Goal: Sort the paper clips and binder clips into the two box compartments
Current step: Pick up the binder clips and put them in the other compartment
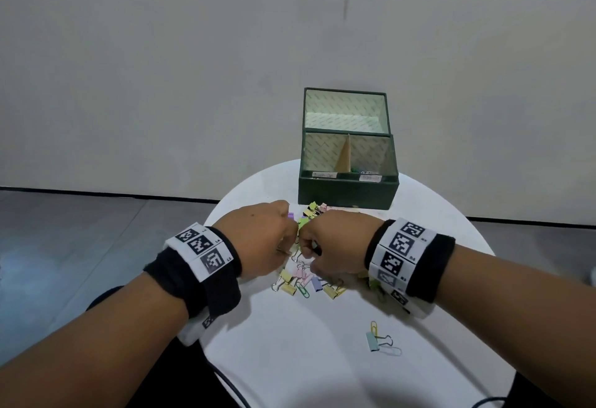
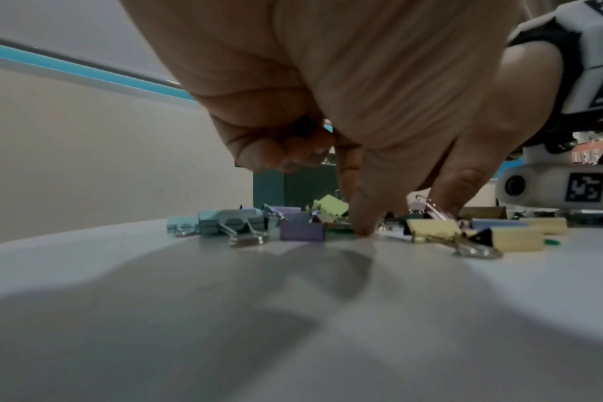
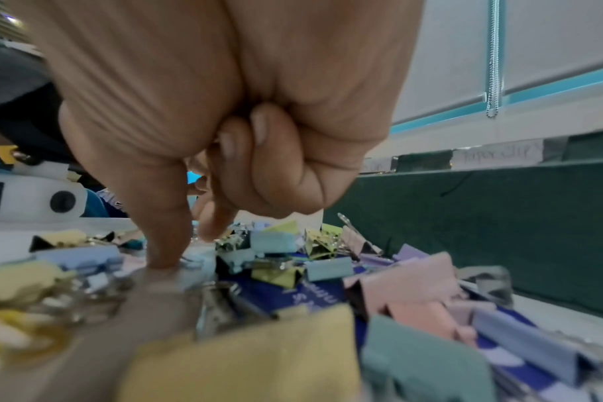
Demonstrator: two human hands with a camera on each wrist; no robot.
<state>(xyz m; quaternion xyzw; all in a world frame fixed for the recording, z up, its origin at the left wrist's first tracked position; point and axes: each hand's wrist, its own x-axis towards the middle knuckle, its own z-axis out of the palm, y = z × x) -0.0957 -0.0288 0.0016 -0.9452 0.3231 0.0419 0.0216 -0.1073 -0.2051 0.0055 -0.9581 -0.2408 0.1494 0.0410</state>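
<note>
A heap of pastel binder clips and wire paper clips (image 1: pixel 306 278) lies mid-table in front of the green box (image 1: pixel 348 191), whose two compartments carry paper labels. My left hand (image 1: pixel 292 240) is over the heap's left side. In the left wrist view its thumb (image 2: pixel 362 225) presses the table, its forefinger (image 2: pixel 444 201) touches the clips, and its other fingers curl round a small dark thing (image 2: pixel 305 128). My right hand (image 1: pixel 304 248) is close beside it. Its thumb (image 3: pixel 166 244) and forefinger (image 3: pixel 212 225) reach into the heap, with the rest curled. Any hold is hidden.
The box lid (image 1: pixel 346 111) stands open behind the compartments; a few small things lie in the right one. A mint binder clip (image 1: pixel 372 341) and two paper clips lie apart near the front of the round white table (image 1: pixel 290 359). A blue printed card (image 3: pixel 293 296) lies under the heap.
</note>
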